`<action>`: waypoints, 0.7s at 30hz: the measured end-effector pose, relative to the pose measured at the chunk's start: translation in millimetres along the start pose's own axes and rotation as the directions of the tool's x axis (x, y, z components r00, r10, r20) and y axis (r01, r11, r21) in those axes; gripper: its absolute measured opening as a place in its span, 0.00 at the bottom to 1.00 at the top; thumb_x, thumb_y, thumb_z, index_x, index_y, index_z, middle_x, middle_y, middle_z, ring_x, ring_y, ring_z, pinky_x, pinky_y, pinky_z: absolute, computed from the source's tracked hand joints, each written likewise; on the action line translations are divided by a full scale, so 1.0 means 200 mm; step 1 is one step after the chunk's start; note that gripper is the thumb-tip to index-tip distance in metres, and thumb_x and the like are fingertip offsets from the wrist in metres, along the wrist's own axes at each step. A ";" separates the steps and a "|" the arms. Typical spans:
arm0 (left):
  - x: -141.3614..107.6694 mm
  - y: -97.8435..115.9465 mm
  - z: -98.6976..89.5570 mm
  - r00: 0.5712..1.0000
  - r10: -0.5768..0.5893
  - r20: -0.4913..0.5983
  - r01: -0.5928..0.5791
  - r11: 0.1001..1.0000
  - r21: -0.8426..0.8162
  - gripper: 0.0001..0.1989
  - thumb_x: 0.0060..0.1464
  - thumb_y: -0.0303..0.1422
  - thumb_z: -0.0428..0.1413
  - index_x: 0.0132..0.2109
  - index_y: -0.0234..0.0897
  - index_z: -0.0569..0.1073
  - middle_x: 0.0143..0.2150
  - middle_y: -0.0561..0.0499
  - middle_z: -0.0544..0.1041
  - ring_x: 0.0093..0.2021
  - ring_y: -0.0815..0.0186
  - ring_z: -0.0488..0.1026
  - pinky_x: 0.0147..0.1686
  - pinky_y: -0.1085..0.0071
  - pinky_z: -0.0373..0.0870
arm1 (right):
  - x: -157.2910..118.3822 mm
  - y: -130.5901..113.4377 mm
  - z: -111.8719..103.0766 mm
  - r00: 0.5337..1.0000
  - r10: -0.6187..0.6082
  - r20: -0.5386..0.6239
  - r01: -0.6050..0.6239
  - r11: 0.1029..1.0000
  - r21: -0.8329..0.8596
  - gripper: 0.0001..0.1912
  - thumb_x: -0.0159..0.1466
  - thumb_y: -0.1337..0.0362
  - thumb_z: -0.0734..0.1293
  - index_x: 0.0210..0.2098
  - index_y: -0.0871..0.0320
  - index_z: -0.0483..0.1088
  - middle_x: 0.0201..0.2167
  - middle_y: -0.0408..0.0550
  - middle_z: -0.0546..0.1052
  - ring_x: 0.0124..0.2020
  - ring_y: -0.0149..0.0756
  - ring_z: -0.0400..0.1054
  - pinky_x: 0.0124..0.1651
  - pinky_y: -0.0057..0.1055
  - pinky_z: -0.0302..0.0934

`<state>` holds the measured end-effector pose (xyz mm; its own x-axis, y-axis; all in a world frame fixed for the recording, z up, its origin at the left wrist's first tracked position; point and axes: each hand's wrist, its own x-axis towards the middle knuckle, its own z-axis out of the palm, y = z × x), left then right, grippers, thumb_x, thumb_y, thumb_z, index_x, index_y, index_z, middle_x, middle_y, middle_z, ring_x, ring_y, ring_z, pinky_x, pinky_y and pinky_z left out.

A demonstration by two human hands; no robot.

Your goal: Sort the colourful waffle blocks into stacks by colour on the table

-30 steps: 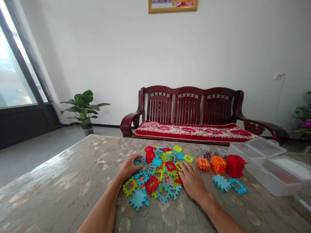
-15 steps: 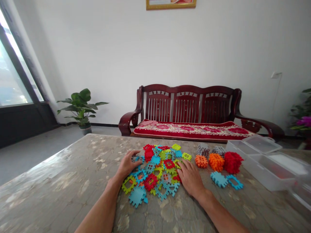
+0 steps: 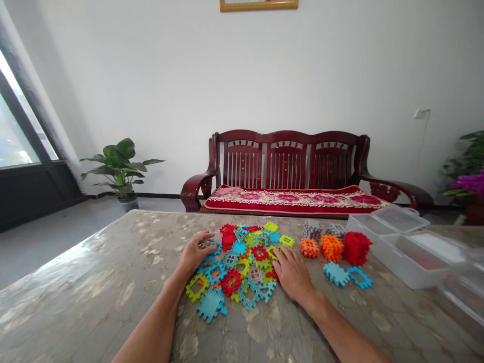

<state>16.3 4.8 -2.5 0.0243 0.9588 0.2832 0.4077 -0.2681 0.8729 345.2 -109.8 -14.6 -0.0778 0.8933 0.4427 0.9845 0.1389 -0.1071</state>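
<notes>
A loose pile of flat plastic building tiles with notched edges, in blue, green, red and grey, lies on the table between my hands. My left hand point(image 3: 192, 253) rests at the pile's left edge, its fingers apart and curved beside a blue tile point(image 3: 215, 248). On the opposite side, my right hand point(image 3: 294, 275) lies palm down with fingers spread, the tips touching tiles near a green one point(image 3: 273, 252). Neither hand grips a tile. At the near edge of the pile are a solid blue tile point(image 3: 210, 304) and a green frame tile point(image 3: 197, 287).
Sorted to the right stand a red stack point(image 3: 357, 248), orange stacks point(image 3: 332, 248) and grey stacks point(image 3: 311, 230). Blue tiles point(image 3: 336, 274) lie in front of them. Clear plastic boxes point(image 3: 412, 259) occupy the table's right side. A wooden bench point(image 3: 285, 166) stands behind the table point(image 3: 113, 282).
The whole view has shifted slightly, so everything appears a little further left. Both hands stay at the two sides of the pile, and the tiles look nearly the same.
</notes>
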 end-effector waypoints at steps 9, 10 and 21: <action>-0.04 0.27 0.08 0.970 0.054 0.237 0.019 0.955 -0.296 0.30 0.38 0.46 0.68 0.48 0.37 0.77 0.60 0.41 0.75 0.58 0.52 0.73 0.57 0.57 0.70 | 0.00 -0.01 -0.02 0.999 0.015 0.029 -0.015 1.000 0.010 0.18 0.70 0.60 0.59 0.56 0.53 0.70 0.60 0.50 0.71 0.61 0.46 0.61 0.64 0.45 0.54; -0.04 0.29 0.10 0.959 0.076 0.274 0.004 0.960 -0.281 0.31 0.38 0.46 0.68 0.50 0.37 0.77 0.59 0.42 0.76 0.59 0.52 0.72 0.58 0.57 0.70 | 0.00 -0.01 -0.03 0.999 0.015 0.031 -0.015 1.000 0.012 0.18 0.70 0.60 0.59 0.56 0.53 0.70 0.60 0.50 0.71 0.62 0.46 0.61 0.64 0.45 0.54; -0.01 0.05 0.01 0.998 0.047 -0.029 -0.040 0.975 0.220 0.20 0.50 0.44 0.56 0.46 0.41 0.79 0.50 0.47 0.81 0.52 0.53 0.76 0.57 0.56 0.68 | 0.01 -0.03 -0.04 0.999 0.038 0.023 -0.039 0.999 0.024 0.18 0.70 0.60 0.58 0.55 0.52 0.72 0.59 0.51 0.72 0.61 0.46 0.62 0.64 0.46 0.54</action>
<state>21.7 0.9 5.1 0.0175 0.9419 0.3355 0.5973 -0.2790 0.7519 340.9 -113.2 -5.8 -0.0438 0.9077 0.4173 0.9827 0.1143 -0.1454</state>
